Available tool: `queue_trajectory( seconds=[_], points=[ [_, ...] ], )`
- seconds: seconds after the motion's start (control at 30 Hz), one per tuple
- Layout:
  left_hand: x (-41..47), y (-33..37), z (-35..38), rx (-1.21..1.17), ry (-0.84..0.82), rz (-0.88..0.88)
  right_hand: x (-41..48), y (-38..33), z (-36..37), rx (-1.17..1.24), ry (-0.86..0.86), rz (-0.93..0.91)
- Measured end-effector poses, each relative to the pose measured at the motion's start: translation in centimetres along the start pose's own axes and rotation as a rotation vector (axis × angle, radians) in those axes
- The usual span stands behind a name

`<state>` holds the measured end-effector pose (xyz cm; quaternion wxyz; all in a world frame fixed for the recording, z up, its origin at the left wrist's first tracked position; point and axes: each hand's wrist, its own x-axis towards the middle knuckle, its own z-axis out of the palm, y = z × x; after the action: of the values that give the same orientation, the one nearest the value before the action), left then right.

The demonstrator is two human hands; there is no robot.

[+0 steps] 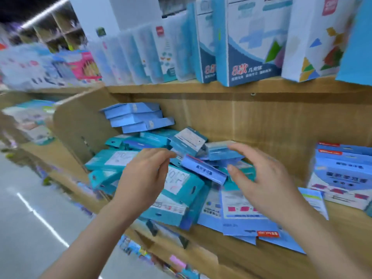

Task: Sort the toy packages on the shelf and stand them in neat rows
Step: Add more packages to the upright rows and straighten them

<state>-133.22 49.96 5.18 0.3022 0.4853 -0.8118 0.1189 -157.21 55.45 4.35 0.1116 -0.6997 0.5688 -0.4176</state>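
Note:
A jumbled heap of blue and teal toy packages lies on the wooden shelf [237,256]. At the back left, several blue boxes [136,117] are stacked flat. Teal packages [112,160] lie tilted at the heap's left, and one small blue box [188,140] is tipped on top. A long blue box [203,171] lies slanted between my hands. My left hand [145,176] hovers over the teal packages, its fingers reaching toward that box and holding nothing. My right hand [261,178] is spread above the heap's right side. Flat blue packages [241,218] stick out over the front edge.
A wooden divider [80,125] walls the heap on the left. Another stack of blue boxes [342,172] sits at the right. The upper shelf carries upright blue-and-white boxes [251,41] in a row. The aisle floor [30,218] lies to the left, below.

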Motion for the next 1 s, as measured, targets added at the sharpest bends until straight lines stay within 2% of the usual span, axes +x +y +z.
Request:
queue_trajectory(
  seconds=[0.23, 0.37, 0.57, 0.73, 0.87, 1.0],
  points=[
    [1.4, -13.2, -2.9, 0.153, -0.084, -0.126, 9.8, -8.0, 9.5, -0.211, -0.225, -0.308],
    [2.9, -19.1, -2.6, 0.140, -0.096, -0.106, 15.3, -10.2, 15.1, -0.331, -0.291, -0.225],
    [6.6, -23.0, -0.6, 0.082, -0.107, -0.037, 19.8, -11.2, 20.2, -0.544, -0.167, -0.139],
    [8.5, -24.3, 0.7, 0.060, -0.118, -0.046, 20.7, -10.1, 22.8, -0.726, -0.148, -0.095],
    [8.9, -24.9, 0.9, 0.070, -0.134, -0.046, 21.1, -10.2, 22.4, -0.697, -0.030, -0.134],
    [9.0, -25.2, 0.6, 0.060, -0.132, -0.038, 20.6, -11.2, 19.5, -0.558, 0.056, -0.155]
  ],
)
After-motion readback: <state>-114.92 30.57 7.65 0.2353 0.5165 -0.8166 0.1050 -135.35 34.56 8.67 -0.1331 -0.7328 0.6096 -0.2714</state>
